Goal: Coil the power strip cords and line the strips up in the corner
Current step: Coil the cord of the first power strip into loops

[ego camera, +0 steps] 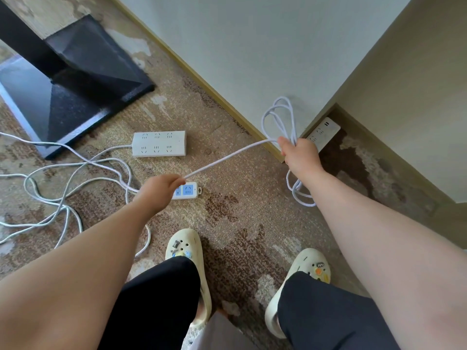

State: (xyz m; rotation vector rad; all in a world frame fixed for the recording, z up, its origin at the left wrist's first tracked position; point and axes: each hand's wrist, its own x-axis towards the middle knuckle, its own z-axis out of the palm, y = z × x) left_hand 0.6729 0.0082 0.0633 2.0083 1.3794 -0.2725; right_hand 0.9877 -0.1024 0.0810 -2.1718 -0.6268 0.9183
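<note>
My right hand (299,152) grips a bundle of white cord loops (279,117); some loops stand above the fist and others hang below it. A taut stretch of the same cord (227,157) runs down-left to my left hand (161,190), which pinches it. Below that hand a small white strip with blue sockets (188,191) lies on the carpet. A larger white six-socket strip (159,144) lies further back. A third white strip (324,132) sits in the corner by the wall, partly hidden behind my right hand.
Loose white cords (63,188) tangle over the patterned carpet on the left. A black stand base (75,97) stands at the back left. A wall with gold skirting (214,94) runs diagonally to the corner. My feet in cream clogs (187,248) stand near the bottom.
</note>
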